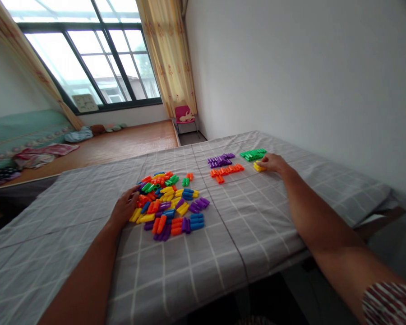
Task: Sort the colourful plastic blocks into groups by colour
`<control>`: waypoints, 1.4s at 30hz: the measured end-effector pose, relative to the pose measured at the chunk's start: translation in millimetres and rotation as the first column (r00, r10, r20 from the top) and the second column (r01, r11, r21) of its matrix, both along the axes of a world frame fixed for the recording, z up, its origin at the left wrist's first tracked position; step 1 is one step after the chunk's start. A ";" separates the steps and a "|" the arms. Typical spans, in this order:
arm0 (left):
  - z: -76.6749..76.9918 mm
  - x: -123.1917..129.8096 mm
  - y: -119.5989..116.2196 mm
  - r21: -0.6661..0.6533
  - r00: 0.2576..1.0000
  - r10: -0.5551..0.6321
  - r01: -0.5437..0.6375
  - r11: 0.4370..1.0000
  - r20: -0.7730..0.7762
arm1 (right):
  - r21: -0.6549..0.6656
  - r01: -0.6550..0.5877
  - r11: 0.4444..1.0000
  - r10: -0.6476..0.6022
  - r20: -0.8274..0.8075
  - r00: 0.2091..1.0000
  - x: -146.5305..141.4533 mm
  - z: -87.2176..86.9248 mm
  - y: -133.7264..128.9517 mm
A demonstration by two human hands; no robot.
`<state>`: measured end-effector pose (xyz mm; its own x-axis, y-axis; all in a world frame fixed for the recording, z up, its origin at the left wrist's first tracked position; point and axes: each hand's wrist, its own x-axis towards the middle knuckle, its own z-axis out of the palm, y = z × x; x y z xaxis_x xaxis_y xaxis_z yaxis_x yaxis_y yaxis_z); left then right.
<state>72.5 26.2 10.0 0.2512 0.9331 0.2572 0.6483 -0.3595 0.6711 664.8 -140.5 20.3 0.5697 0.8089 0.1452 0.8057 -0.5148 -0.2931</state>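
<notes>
A mixed pile of bullet-shaped plastic toy pieces (167, 194) lies on the checked cloth, in orange, yellow, green, blue and purple. My left hand (124, 206) rests at the pile's left edge, fingers loosely apart over some orange pieces; its fingertips are partly hidden. Across the table, my right hand (273, 162) pinches a yellow toy piece (259, 166) low against the cloth. Just behind that lies a group of green pieces (253, 155). To its left are an orange row (226, 170) and a purple group (220, 160), each of a single colour.
A grey checked tablecloth (219, 257) covers the table, which stands along a white wall (291, 76) on the right. Beyond it are a wooden bed platform (138, 137) with cloths, a pink chair (182, 113) holding a plush toy, and a window with a clock (85, 103).
</notes>
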 end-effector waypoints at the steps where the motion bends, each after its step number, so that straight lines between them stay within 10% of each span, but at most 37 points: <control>1: 0.0 0.1 -0.2 0.000 1.000 0.000 0.000 1.000 0.001 | 0.003 -0.003 1.000 0.003 0.011 1.000 0.5 -1.3 -0.2; 11: 0.7 -1.0 0.0 0.014 1.000 0.002 -0.002 1.000 -0.026 | 0.143 0.123 0.982 -0.124 0.000 0.992 28.8 4.6 -14.5; 17: -1.0 -1.9 0.9 0.019 1.000 -0.010 0.011 1.000 -0.008 | 0.022 -0.099 0.995 0.100 -0.077 0.992 41.7 -4.8 -18.9; 31: 2.9 2.3 -6.2 0.018 0.999 0.001 -0.001 1.000 0.039 | 0.112 -0.056 0.992 0.066 -0.086 0.994 38.7 -14.3 -10.6; 37: -1.1 2.6 -5.8 0.064 0.994 -0.029 0.022 0.998 0.109 | 0.471 -0.076 0.879 0.040 0.086 0.995 -12.3 0.9 0.9; 42: -5.6 2.5 -2.8 0.105 0.988 -0.055 0.040 0.994 0.144 | 0.451 -0.457 0.767 0.424 0.178 0.888 -109.2 12.0 24.3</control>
<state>75.0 23.4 4.4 0.2474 0.8884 0.3867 0.5267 -0.4583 0.7159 555.6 -116.2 32.3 0.1444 0.7920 0.5932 0.9343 0.0882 -0.3453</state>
